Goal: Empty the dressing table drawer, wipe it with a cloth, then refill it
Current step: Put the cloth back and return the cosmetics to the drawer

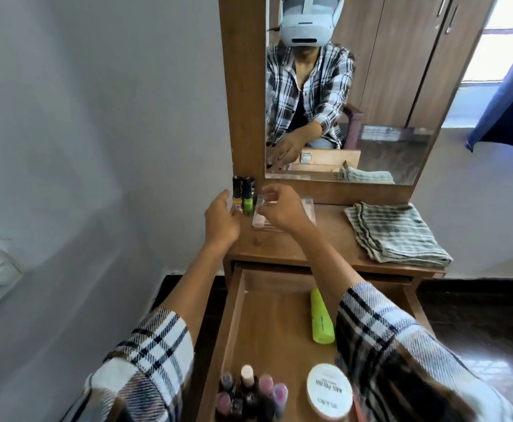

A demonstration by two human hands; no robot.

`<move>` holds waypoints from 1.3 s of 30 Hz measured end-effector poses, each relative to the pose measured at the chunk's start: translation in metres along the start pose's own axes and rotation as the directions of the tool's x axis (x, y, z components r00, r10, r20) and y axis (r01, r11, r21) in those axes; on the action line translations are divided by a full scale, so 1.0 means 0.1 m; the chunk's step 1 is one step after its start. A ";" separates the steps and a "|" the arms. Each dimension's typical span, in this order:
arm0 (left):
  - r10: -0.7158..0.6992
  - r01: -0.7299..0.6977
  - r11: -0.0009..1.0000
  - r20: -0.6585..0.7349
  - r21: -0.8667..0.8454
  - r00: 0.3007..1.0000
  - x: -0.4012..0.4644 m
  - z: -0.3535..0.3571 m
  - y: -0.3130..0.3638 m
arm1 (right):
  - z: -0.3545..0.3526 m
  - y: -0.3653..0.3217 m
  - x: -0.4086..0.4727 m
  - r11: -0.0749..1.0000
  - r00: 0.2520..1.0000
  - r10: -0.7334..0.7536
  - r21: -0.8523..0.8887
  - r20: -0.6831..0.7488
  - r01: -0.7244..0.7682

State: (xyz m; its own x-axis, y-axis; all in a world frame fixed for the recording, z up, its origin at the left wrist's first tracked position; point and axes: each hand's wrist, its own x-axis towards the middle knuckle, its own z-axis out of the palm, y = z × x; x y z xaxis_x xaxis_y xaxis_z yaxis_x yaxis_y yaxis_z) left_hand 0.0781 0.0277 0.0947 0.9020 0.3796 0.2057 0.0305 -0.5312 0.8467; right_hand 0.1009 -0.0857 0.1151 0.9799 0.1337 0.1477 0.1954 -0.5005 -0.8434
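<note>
Drawer (267, 324) contents are being moved up onto the tabletop (325, 239), and the drawer itself is standing pulled out below it, with a green tube (321, 316), a cluster of nail polish bottles (250, 394) and a round white tub (329, 388) lying inside, so emptying looks only partly done. Both hands are working at the back left corner by the mirror (371, 86), probably to keep the unloaded items grouped out of the way. The left hand (221, 222) is reaching beside two upright bottles (243, 194), one green, standing against the mirror frame; its fingers are loosely curved, and whether they are touching a bottle cannot be told. The right hand (279, 208) is hovering over a clear plastic case (279, 214), fingers curled as if pinching something small, though nothing can be made out between them. A folded striped cloth (398, 236) is waiting on the right side of the tabletop, well apart from the bottles, presumably for wiping once the drawer is bare.
</note>
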 end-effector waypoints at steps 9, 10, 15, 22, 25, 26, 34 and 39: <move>0.099 -0.103 0.993 -0.079 -0.053 0.992 0.23 0.19 -0.12 | 0.33 0.06 0.28 1.000 0.997 0.019 0.004 -0.078 -0.019; 0.103 -0.107 0.993 -0.084 -0.044 0.991 0.23 0.19 -0.12 | 0.32 0.05 0.27 1.000 0.995 -0.004 -0.013 -0.101 0.003; 0.082 -0.082 0.997 -0.086 0.001 0.993 0.23 0.10 -0.17 | 0.27 -0.02 0.23 0.995 0.993 -0.045 -0.097 -0.109 0.034; 0.166 -0.156 0.982 -0.089 0.108 0.982 0.14 -0.06 -0.21 | 0.27 -0.12 0.12 0.980 0.994 -0.097 -0.180 -0.053 0.086; 0.211 -0.200 0.969 -0.067 0.145 0.975 0.00 -0.12 -0.11 | 0.22 -0.18 -0.08 0.972 0.983 -0.165 -0.183 -0.082 0.148; 0.230 -0.218 0.964 -0.068 0.153 0.971 -0.09 -0.15 -0.06 | 0.18 -0.21 -0.20 0.969 0.979 -0.182 -0.183 -0.090 0.163; 0.311 -0.336 0.935 0.196 0.111 0.930 -1.02 -0.31 0.20 | -0.45 -0.23 -1.29 0.986 0.996 -0.092 -0.144 -0.019 0.088; 0.174 -0.318 0.935 0.583 0.155 0.794 -1.73 -0.32 0.13 | -0.64 0.15 -1.99 0.965 0.982 0.134 -0.243 0.133 -0.099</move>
State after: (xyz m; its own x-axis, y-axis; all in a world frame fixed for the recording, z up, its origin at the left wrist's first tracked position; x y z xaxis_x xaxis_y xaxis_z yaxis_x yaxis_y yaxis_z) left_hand -0.0910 -0.0210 0.0857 0.9724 -0.2320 0.0245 -0.1918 -0.7350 0.6504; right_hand -0.0882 -0.1744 0.1059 0.9833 0.1782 -0.0372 0.1010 -0.7044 -0.7026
